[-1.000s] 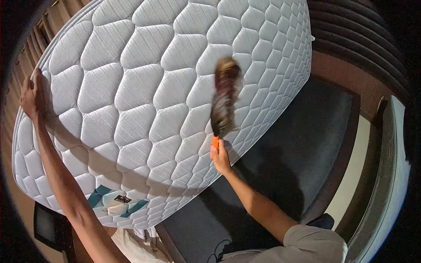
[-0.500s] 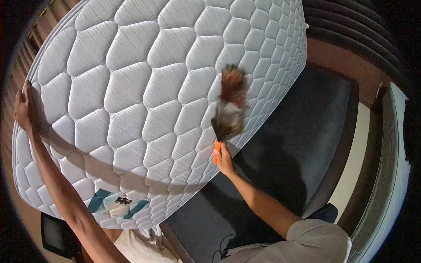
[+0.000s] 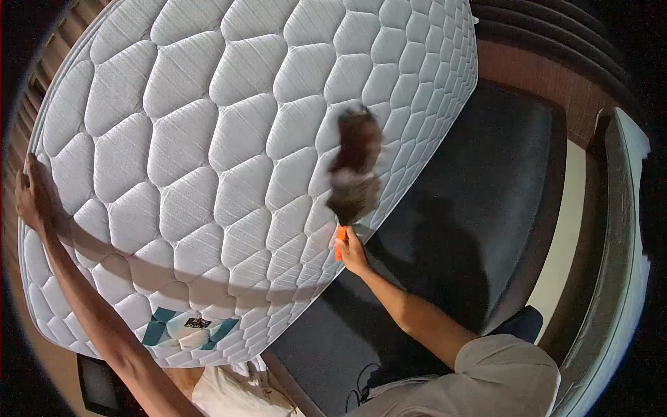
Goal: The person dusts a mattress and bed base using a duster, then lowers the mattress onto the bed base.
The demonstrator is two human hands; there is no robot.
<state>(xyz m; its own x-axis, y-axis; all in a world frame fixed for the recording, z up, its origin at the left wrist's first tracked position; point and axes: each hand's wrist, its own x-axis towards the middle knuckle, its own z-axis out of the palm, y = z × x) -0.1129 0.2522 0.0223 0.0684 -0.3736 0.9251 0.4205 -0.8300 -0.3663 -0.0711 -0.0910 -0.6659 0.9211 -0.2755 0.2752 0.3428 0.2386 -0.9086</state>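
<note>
A white quilted mattress [image 3: 243,139] stands tilted up on its side, its face toward me. My left hand [image 3: 33,198] grips its left edge, with the fingers partly hidden by the edge. In my right hand [image 3: 354,254] is a feather duster [image 3: 356,142], held by its orange handle, fingers wrapped round it. The brown and grey feathers point upward, blurred by motion, against or just in front of the right part of the mattress face. A label with teal bands [image 3: 198,323] is on the mattress near its lower edge.
To the right of the mattress lies a dark bed base [image 3: 479,187], with my arm's shadow on it. A second pale padded panel [image 3: 629,208] stands upright at the far right. A dark flat screen-like object [image 3: 99,382] is at lower left. Curtain folds [image 3: 59,59] hang at upper left.
The duster's feathers have swung slightly left across the mattress, and my right hand has shifted a little left with it. My left hand appears slightly lower at the edge. The view has shifted slightly.
</note>
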